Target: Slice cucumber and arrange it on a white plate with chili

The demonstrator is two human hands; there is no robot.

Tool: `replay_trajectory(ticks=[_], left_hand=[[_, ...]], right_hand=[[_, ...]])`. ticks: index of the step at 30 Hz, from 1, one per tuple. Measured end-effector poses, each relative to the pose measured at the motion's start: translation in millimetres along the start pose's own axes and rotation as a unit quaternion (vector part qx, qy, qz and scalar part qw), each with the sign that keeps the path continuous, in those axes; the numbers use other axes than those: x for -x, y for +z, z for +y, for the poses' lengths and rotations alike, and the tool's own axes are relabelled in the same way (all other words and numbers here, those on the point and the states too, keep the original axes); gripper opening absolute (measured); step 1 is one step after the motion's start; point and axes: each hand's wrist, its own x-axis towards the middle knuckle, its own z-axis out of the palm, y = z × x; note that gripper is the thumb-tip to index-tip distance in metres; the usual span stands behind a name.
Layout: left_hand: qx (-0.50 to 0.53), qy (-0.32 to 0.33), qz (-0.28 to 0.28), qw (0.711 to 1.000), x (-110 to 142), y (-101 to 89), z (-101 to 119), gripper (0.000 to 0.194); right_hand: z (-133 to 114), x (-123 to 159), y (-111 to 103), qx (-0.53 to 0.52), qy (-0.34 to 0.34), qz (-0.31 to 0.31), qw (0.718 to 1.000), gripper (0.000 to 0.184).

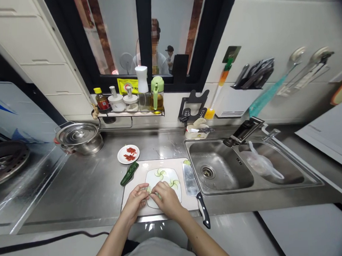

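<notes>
A white square plate (161, 172) lies on a pale cutting board (176, 164). Thin green cucumber slices form curved fans at its top (160, 174) and right side (174, 183). Over the plate's left part, my left hand (135, 201) has its fingers apart beside more cucumber slices (148, 189). My right hand (167, 199) bends over the same spot, its fingers closed on a slice that they partly hide. Along the board's right side lies a kitchen knife (190, 179), its black handle over the counter edge. A cucumber end (186, 162) sits above the blade.
A cucumber piece (129, 173) rests across the board's upper left corner. Behind it stands a small plate (120, 156) with red bits. A lidded steel pot (87, 142) is at left, a double sink (220, 179) at right. Seasoning bottles fill a shelf (120, 114) below the window.
</notes>
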Motion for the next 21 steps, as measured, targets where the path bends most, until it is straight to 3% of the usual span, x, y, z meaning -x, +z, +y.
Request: replay_trajectory(ticks=[14, 21], left_hand=[[-0.088, 0.039, -0.015, 0.995, -0.8, -17.1, -17.0, 0.052], [-0.134, 0.112, -0.024, 0.984, -17.4, -25.3, -30.4, 0.046]], right_hand=[[4.2, 8.8, 16.2, -0.067, 0.068, -0.05, 0.994, 0.012], [12.3, 2.5, 22.3, -0.032, 0.09, -0.084, 0.992, 0.014]])
